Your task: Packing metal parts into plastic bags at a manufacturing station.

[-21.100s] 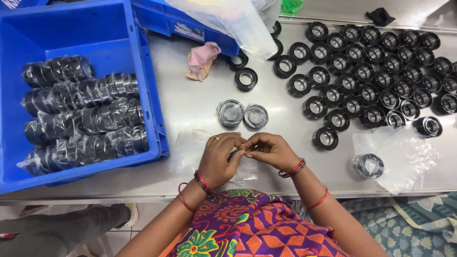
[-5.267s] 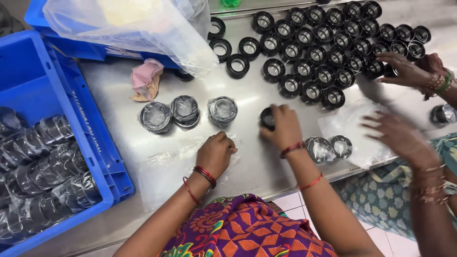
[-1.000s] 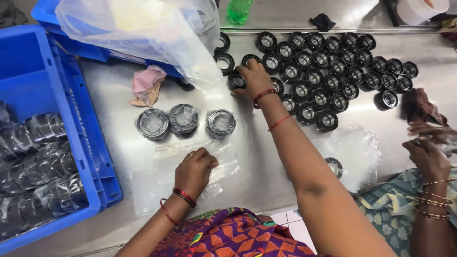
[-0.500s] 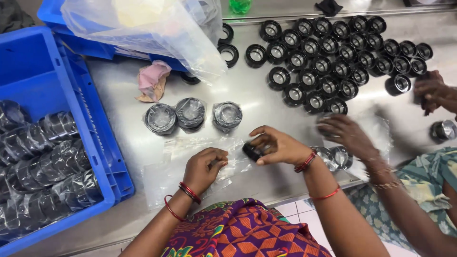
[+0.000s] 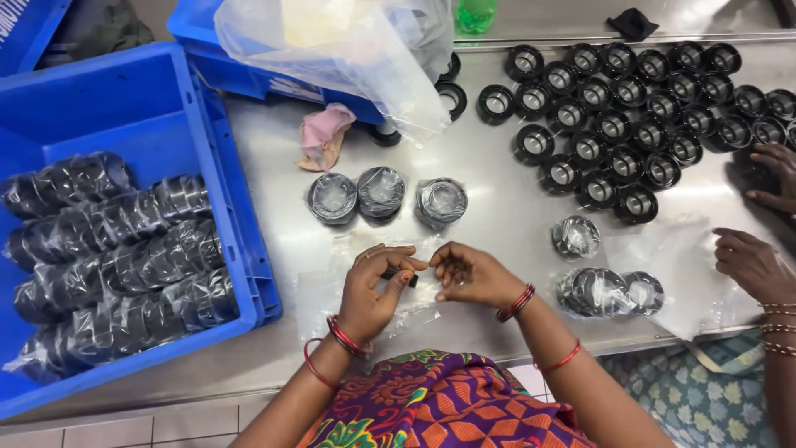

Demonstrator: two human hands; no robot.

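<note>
The steel table (image 5: 514, 224) carries everything, and the biggest thing on it is the blue crate (image 5: 124, 108) at nine o'clock from the hands, its floor lined with rows of bagged black rings (image 5: 108, 249) laid on edge, seemingly so that they pack tightly. At twelve o'clock a second blue bin (image 5: 274, 79) holds a large clear plastic sack (image 5: 348, 50) slumped over its rim, with a pink cloth (image 5: 322, 137) just beside it. Towards one and two o'clock a dense cluster of bare black rings (image 5: 630, 99) stands open side up, within arm's reach. Three wrapped rings (image 5: 383, 195) sit in a short line at twelve o'clock, close to the hands, and a few more wrapped ones (image 5: 601, 290) lie at three o'clock beside a co-worker's hands (image 5: 759, 261). Flat clear bags (image 5: 365, 303) lie under the person's wrists. The left hand (image 5: 377, 286) is curled, thumb and fingers pinched on a small black ring (image 5: 398, 275) held just above the table, mostly hidden by the fingers; the right hand (image 5: 473, 274) meets it fingertip to fingertip, pinching what looks like thin clear film, though I cannot tell for certain
</note>
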